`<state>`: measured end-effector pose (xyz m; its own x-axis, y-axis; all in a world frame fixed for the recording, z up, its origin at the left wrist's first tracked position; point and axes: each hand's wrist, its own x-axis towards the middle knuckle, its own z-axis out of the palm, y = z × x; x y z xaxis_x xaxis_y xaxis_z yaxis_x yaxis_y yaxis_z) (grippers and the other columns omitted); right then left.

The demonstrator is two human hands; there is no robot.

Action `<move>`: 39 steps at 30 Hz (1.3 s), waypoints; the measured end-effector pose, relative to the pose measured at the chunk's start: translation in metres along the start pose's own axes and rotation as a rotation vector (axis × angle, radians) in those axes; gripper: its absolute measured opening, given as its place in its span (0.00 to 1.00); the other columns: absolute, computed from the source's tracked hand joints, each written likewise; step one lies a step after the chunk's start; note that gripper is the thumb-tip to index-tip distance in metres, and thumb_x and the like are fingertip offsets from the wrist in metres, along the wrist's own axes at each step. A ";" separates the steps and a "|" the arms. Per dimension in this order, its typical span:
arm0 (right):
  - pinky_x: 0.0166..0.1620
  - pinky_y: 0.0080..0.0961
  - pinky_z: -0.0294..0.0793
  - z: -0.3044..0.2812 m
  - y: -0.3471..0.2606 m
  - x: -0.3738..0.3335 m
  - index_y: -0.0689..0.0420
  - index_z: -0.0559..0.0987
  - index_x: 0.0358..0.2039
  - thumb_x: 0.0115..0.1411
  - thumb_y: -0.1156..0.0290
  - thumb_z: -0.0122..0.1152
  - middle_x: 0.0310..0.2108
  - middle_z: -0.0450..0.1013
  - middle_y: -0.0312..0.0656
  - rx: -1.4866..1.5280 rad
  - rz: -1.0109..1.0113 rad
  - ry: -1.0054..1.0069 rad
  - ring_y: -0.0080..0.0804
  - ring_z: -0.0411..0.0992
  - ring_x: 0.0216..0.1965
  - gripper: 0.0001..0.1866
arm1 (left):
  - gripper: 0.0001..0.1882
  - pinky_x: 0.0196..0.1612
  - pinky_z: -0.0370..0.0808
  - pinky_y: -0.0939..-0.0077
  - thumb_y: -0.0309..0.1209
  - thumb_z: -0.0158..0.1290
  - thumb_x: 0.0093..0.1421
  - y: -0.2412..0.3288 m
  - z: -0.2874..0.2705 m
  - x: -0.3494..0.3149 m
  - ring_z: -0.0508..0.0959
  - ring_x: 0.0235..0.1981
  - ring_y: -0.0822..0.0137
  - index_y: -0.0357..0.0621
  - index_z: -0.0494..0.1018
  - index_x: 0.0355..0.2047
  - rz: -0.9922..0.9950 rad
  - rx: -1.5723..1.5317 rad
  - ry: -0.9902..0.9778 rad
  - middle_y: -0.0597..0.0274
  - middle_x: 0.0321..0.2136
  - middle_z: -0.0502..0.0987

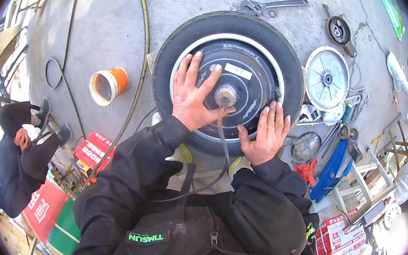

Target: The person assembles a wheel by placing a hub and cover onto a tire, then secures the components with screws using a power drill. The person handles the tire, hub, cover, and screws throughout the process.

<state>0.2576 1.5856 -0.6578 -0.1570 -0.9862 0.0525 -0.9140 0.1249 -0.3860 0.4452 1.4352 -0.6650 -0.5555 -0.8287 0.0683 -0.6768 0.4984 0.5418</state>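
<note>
"Where is the wheel [244,89] sitting, and what are the hands doing?"

"It's lying flat, directly under both hands. The left hand [191,97] is resting on the dark hub [262,79] with fingers spread, its thumb reaching toward the cable [222,138]. The right hand [267,138] is resting across the pale rim [235,36], fingers loosely side by side, thumb apart. I'm not seeing either one pinching anything."

"How are you expecting it to handle?"

"I'm judging it heavy and stiff — the hub is looking like solid metal. The tyre [233,22] is probably offering the best hold, being matte, grippy rubber; I'd be taking it at opposite sides. I'd be sparing the cable, which is bending softly from the stubby axle [225,96] and probably being the fragile part."

"And the rim?"

"Likely slippery — it's looking smooth and narrow. Nearby, a ribbed, silvery disc [327,79] is lying."
</note>
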 end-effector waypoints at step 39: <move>0.70 0.60 0.47 -0.004 -0.003 0.004 0.73 0.67 0.63 0.58 0.50 0.69 0.65 0.65 0.66 0.020 0.012 -0.055 0.61 0.59 0.71 0.44 | 0.49 0.66 0.61 0.37 0.51 0.78 0.35 -0.005 -0.005 0.003 0.60 0.68 0.30 0.58 0.76 0.61 0.017 -0.063 -0.007 0.36 0.67 0.62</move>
<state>0.2585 1.5821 -0.6530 -0.1462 -0.9892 -0.0027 -0.9045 0.1348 -0.4046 0.4498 1.4290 -0.6630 -0.5703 -0.8183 0.0719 -0.6354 0.4950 0.5926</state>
